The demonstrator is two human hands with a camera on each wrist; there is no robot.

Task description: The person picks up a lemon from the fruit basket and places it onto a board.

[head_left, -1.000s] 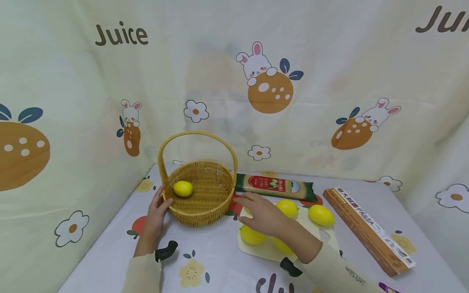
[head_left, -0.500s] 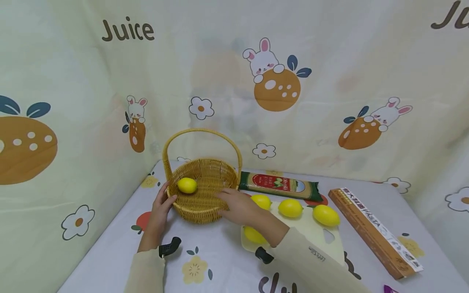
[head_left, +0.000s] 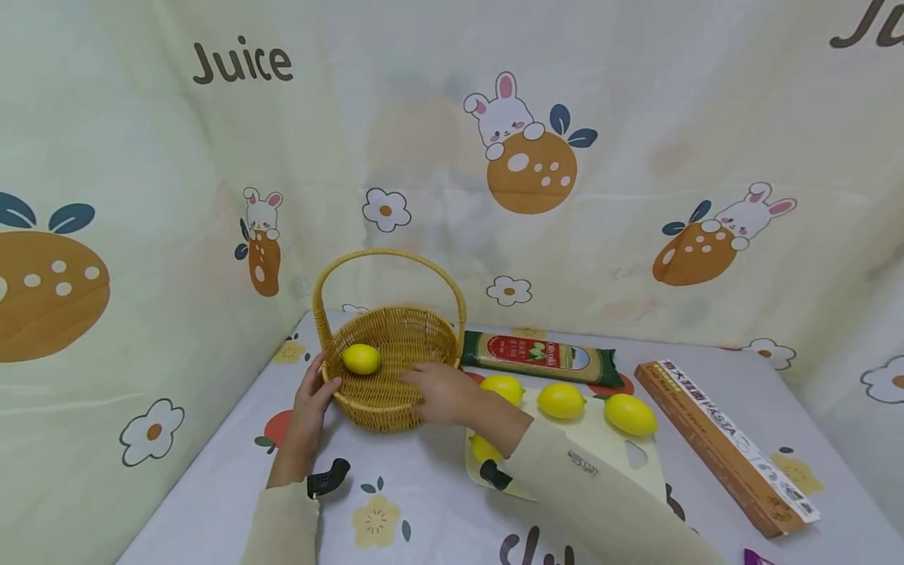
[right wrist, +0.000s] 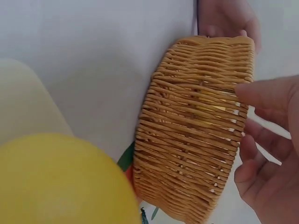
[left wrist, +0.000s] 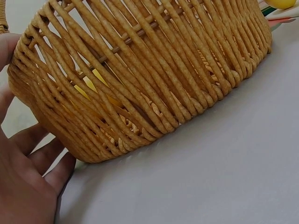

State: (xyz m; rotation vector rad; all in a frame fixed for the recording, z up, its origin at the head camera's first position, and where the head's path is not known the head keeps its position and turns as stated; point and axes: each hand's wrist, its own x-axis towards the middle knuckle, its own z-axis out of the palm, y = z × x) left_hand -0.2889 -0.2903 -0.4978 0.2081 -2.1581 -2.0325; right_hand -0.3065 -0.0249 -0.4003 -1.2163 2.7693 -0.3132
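A wicker basket (head_left: 384,412) with a tall arched handle stands on the table, holding one yellow lemon (head_left: 362,359) at its left inside. My left hand (head_left: 308,408) grips the basket's left side; in the left wrist view its fingers (left wrist: 44,156) lie against the wicker. My right hand (head_left: 445,396) is at the right front rim. The right wrist view has its thumb on the outer wicker and its curled fingers (right wrist: 247,172) at the inner side of the rim, with no lemon visible among them.
Several lemons (head_left: 561,400) lie on and around a pale cutting board (head_left: 600,455), partly hidden by my right sleeve. Behind is a green pasta packet (head_left: 540,357). A long brown pasta box (head_left: 727,447) lies at the right. Patterned cloth rises behind the table.
My right hand has moved left from above the cutting board to the basket's right front rim. My left hand stays on the basket. The head view has shifted slightly.
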